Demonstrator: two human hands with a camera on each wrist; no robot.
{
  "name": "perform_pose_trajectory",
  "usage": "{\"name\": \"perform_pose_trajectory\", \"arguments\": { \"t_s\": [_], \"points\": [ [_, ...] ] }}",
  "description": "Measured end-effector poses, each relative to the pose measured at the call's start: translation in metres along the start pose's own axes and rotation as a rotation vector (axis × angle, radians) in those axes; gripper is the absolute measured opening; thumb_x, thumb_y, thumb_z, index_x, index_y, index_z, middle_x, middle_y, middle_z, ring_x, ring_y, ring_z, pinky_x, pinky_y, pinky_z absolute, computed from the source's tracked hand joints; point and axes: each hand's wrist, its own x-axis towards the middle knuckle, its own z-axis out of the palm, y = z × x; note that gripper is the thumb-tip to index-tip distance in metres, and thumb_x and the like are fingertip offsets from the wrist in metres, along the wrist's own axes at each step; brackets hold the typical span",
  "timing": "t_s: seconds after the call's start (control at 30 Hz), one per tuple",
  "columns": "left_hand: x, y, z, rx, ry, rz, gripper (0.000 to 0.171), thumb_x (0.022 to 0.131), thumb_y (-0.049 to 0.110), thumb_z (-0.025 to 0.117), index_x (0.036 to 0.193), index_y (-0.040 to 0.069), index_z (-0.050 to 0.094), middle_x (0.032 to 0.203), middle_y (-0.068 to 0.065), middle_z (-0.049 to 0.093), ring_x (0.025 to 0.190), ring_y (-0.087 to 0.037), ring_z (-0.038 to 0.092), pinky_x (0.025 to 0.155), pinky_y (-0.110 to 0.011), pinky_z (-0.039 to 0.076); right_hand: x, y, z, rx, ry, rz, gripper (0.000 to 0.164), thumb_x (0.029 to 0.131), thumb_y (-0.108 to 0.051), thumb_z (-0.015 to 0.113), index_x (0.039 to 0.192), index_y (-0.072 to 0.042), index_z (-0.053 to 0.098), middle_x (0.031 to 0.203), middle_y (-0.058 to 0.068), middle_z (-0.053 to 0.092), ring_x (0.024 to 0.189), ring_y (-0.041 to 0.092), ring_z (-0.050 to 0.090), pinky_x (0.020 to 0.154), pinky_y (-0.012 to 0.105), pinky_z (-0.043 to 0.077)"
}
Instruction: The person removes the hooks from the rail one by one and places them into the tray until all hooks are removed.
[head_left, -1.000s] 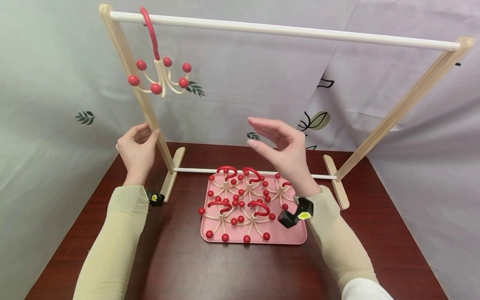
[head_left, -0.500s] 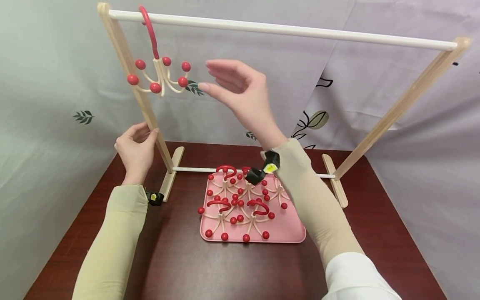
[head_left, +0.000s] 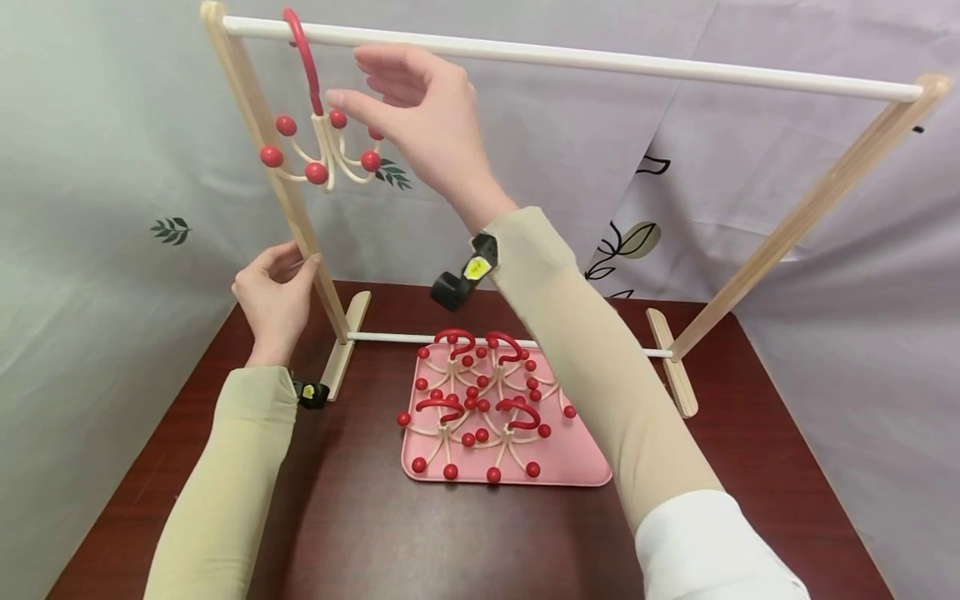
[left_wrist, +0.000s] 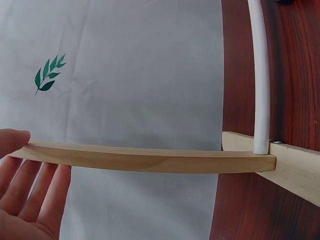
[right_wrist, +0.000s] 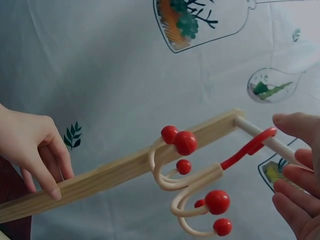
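My left hand (head_left: 276,292) pinches the left wooden post (left_wrist: 140,158) of a frame between thumb and fingers, partway up. Near the post's top, a multi-armed hanger with red balls (right_wrist: 186,143) hangs by its red hook (head_left: 303,62) from the white top rod (head_left: 600,63). Just right of that hook is my right hand (head_left: 431,117), thumb and fingers spread apart with nothing between them. Its thumb tip overlaps the hanger's edge in the head view; in the right wrist view, the thumb (right_wrist: 287,121) shows close beside the hook and rod.
A pink tray (head_left: 577,454) on the dark red table (head_left: 420,542) bears several similar hangers, partly hidden by my right sleeve. The frame's right post (head_left: 795,225) and lower white rod (head_left: 393,338) stand behind it. Patterned cloth (head_left: 480,167) hangs at the back.
My right hand has risen leftward from above the tray to beside the hanging hook, its fingers still apart. The left hand has stayed on the post.
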Motion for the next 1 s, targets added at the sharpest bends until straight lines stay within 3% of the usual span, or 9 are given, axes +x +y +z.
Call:
{"name": "perform_pose_trajectory", "arguments": {
  "t_s": [0.2, 0.37, 0.53, 0.7, 1.0],
  "points": [
    [-0.001, 0.001, -0.001, -0.009, 0.000, -0.007, 0.031, 0.091, 0.026, 0.079, 0.119, 0.014, 0.077, 0.111, -0.004, 0.075, 0.097, -0.006, 0.071, 0.084, -0.023, 0.057, 0.013, -0.002, 0.018, -0.094, 0.006, 0.083, 0.047, 0.082, -0.028, 0.089, 0.125, -0.019, 0.073, 0.115, -0.014, 0.070, 0.102, -0.006, 0.062, 0.087, 0.009, 0.045],
    [-0.001, 0.001, 0.000, -0.011, -0.002, -0.011, 0.031, 0.091, 0.026, 0.079, 0.119, 0.014, 0.077, 0.112, -0.004, 0.075, 0.097, -0.007, 0.071, 0.084, -0.024, 0.057, 0.020, -0.007, 0.030, -0.119, 0.011, 0.101, 0.041, 0.086, -0.026, 0.086, 0.125, -0.019, 0.074, 0.107, -0.015, 0.072, 0.092, -0.005, 0.065, 0.082, 0.009, 0.045],
    [-0.001, 0.001, 0.001, -0.015, 0.000, -0.015, 0.030, 0.090, 0.027, 0.079, 0.119, 0.015, 0.078, 0.111, -0.004, 0.076, 0.097, -0.007, 0.072, 0.084, -0.024, 0.057, 0.024, -0.008, 0.036, -0.142, 0.019, 0.092, 0.030, 0.091, -0.024, 0.081, 0.120, -0.019, 0.077, 0.097, -0.013, 0.074, 0.082, 0.004, 0.069, 0.076, 0.013, 0.048],
    [-0.001, 0.000, 0.003, -0.020, 0.001, -0.010, 0.030, 0.091, 0.026, 0.079, 0.119, 0.015, 0.078, 0.111, -0.004, 0.076, 0.097, -0.007, 0.072, 0.083, -0.024, 0.057, 0.026, -0.003, 0.037, -0.163, 0.046, 0.064, 0.022, 0.094, -0.022, 0.077, 0.115, -0.017, 0.078, 0.095, -0.011, 0.074, 0.084, 0.002, 0.068, 0.078, 0.011, 0.046],
    [-0.002, 0.000, 0.005, -0.030, -0.011, -0.016, 0.031, 0.091, 0.027, 0.079, 0.119, 0.014, 0.077, 0.111, -0.005, 0.075, 0.097, -0.007, 0.072, 0.083, -0.024, 0.057, 0.019, 0.002, 0.027, -0.066, 0.140, 0.010, 0.020, 0.094, -0.016, 0.077, 0.113, -0.010, 0.077, 0.092, -0.004, 0.075, 0.080, 0.009, 0.068, 0.077, 0.013, 0.048]
  ]
}}
